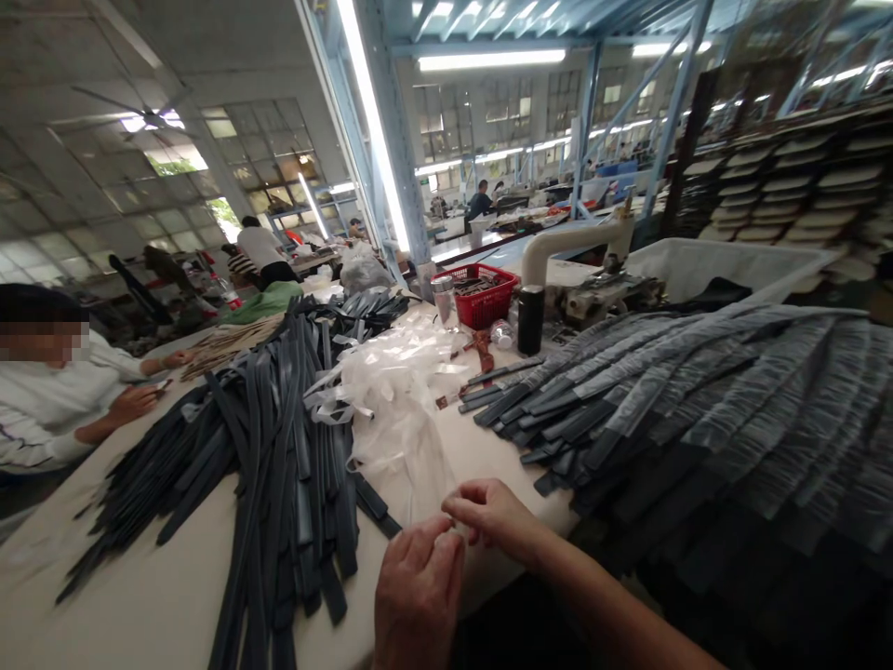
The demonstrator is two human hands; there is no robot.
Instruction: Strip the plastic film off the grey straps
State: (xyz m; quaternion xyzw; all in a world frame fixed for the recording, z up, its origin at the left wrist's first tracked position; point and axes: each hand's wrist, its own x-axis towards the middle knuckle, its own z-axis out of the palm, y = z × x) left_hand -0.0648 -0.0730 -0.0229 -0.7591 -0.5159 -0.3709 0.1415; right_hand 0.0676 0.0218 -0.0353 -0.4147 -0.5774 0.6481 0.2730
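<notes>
We count two of our own hands, the left hand (417, 596) and the right hand (492, 515), low at the near edge of one long surface (146, 605). Two heaps of dark straps: one bare pile (279, 447) on the left, one bagged pile (698, 409) on the right; single straps too many to count. One heap of clear plastic bags (401, 391) between them. One red basket (486, 296), one black cylinder (530, 319), one metal cup (444, 298), one sewing machine (579, 256), one white bin (726, 265). One seated co-worker (48, 391) at left showing two hands; at least four more people far back, blurred. One ceiling fan (150, 119).
</notes>
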